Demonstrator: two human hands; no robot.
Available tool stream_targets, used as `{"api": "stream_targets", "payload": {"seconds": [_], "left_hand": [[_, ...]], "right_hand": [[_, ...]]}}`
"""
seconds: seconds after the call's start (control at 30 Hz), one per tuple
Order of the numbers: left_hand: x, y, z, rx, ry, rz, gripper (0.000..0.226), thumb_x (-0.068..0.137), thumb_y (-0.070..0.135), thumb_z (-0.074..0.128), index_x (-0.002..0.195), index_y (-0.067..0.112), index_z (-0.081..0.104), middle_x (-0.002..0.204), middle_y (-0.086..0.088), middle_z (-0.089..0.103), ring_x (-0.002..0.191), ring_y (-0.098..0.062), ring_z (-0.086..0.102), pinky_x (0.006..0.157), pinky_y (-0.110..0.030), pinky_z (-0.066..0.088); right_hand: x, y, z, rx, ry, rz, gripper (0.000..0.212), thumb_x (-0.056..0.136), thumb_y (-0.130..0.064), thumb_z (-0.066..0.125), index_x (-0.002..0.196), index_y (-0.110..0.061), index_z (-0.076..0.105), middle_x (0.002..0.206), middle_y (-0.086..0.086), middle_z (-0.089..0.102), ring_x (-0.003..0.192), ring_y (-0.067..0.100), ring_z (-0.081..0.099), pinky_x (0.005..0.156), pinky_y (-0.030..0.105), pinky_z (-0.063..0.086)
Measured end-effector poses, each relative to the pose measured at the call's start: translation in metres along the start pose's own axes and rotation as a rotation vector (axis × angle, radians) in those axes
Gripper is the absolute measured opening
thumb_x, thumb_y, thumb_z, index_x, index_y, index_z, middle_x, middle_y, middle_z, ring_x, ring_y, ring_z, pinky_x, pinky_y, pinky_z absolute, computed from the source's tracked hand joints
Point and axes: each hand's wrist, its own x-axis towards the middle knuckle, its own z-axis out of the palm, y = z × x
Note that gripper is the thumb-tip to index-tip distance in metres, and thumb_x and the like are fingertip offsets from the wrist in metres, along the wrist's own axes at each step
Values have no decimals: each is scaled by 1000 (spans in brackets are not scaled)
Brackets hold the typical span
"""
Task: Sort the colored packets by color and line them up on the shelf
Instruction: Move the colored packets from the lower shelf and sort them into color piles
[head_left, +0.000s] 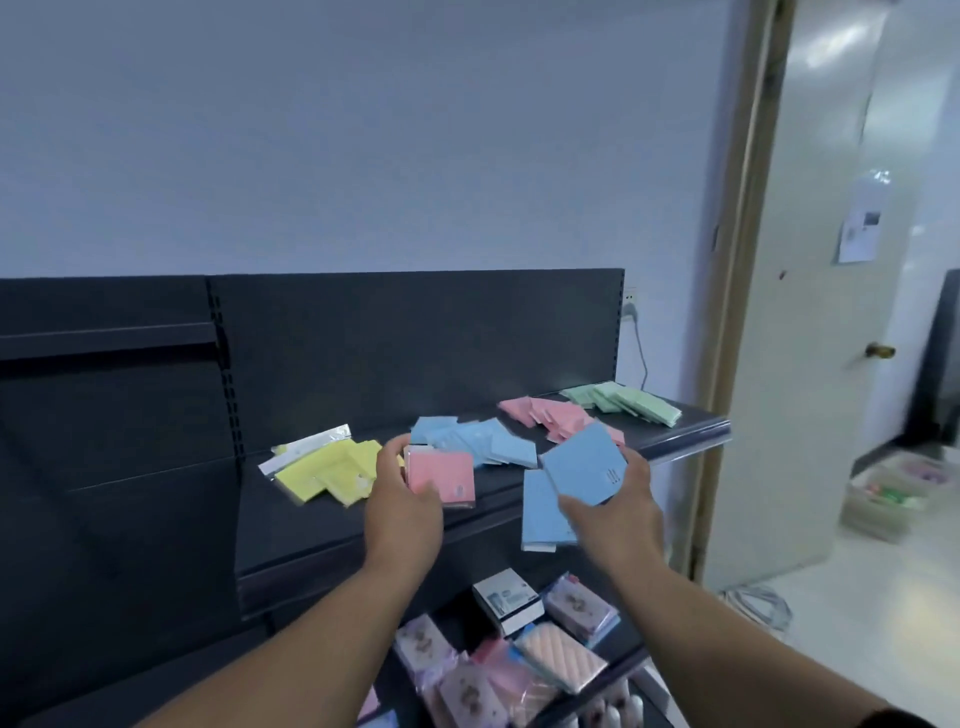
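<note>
On the dark shelf (311, 525) lie groups of flat packets: yellow ones (332, 470) at the left, blue ones (478, 439) in the middle, pink ones (550, 415) further right, green ones (623, 400) at the far right end. My left hand (400, 499) grips a pink packet (441, 475) above the shelf's middle. My right hand (613, 504) holds a blue packet (584, 467) tilted in the air. Below that hand is another blue packet (543, 512), and I cannot tell whether it is held or falling.
A lower shelf (623, 660) carries boxed and patterned packs (519, 654). The shelf unit's dark back panel (415, 338) rises behind the packets. To the right stands an open door (810, 312), with a box of goods (893, 493) on the floor beyond it.
</note>
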Motion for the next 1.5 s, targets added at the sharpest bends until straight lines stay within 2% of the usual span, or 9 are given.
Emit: {"api": "stream_targets", "payload": {"seconds": [0.1, 0.27, 0.47, 0.57, 0.7, 0.83, 1.07, 1.3, 1.5], "left_hand": [[15, 3, 26, 14, -42, 8, 51, 91, 3, 48, 133, 31, 38, 90, 13, 55, 70, -7, 55, 50, -19, 38], [57, 1, 74, 48, -128, 28, 51, 91, 5, 51, 130, 34, 37, 86, 9, 57, 72, -13, 58, 59, -28, 46], [115, 7, 143, 79, -258, 84, 44, 90, 3, 54, 124, 26, 40, 85, 12, 53, 72, -4, 54, 53, -17, 43], [132, 9, 179, 106, -344, 85, 44, 88, 5, 60, 124, 22, 40, 105, -1, 62, 87, -17, 59, 71, -25, 49], [140, 12, 227, 180, -422, 84, 50, 86, 12, 68, 125, 17, 38, 113, -5, 56, 91, -18, 52, 74, -25, 41], [150, 15, 271, 264, -435, 114, 45, 83, 13, 72, 114, 20, 39, 112, -1, 55, 86, -13, 51, 56, -14, 36], [163, 4, 332, 696, -486, 82, 70, 75, 36, 78, 130, 14, 39, 130, -5, 34, 112, -24, 50, 95, -36, 44], [178, -5, 358, 723, -342, 44, 65, 80, 32, 73, 134, 16, 39, 128, -5, 35, 113, -24, 48, 80, -26, 36], [176, -7, 349, 656, -90, 134, 49, 95, 45, 49, 138, 22, 45, 145, 0, 36, 129, -22, 38, 102, -30, 35]], "right_hand": [[25, 16, -2, 16, 60, 29, 71, 82, -14, 73, 139, -26, 31, 117, 8, 55, 91, 19, 44, 67, 26, 36], [75, 25, -3, -3, 112, 45, 70, 85, -12, 71, 140, -24, 30, 110, 3, 47, 91, 18, 41, 60, 27, 32], [143, 33, -8, 5, 227, 84, 71, 84, -17, 72, 139, -27, 29, 116, 3, 50, 94, 19, 43, 77, 29, 37], [170, 44, -15, -6, 287, 98, 75, 82, -19, 74, 140, -28, 28, 128, 5, 50, 97, 18, 43, 82, 33, 44], [206, 59, -35, -6, 292, 105, 74, 85, -17, 71, 142, -26, 26, 121, 5, 49, 95, 20, 44, 73, 30, 40], [253, 72, -56, -12, 269, 81, 72, 85, -17, 72, 140, -27, 27, 113, 1, 46, 94, 21, 46, 58, 27, 40], [333, 88, -71, 12, 123, -14, 75, 82, -17, 75, 140, -29, 29, 113, 0, 52, 94, 19, 50, 65, 28, 43], [378, 100, -69, 36, -86, -91, 74, 83, -15, 75, 138, -33, 29, 111, -3, 55, 95, 17, 55, 57, 23, 47], [383, 96, -51, 135, -226, -140, 66, 81, -14, 75, 132, -31, 36, 104, -10, 58, 82, -1, 54, 58, 18, 41]]}}
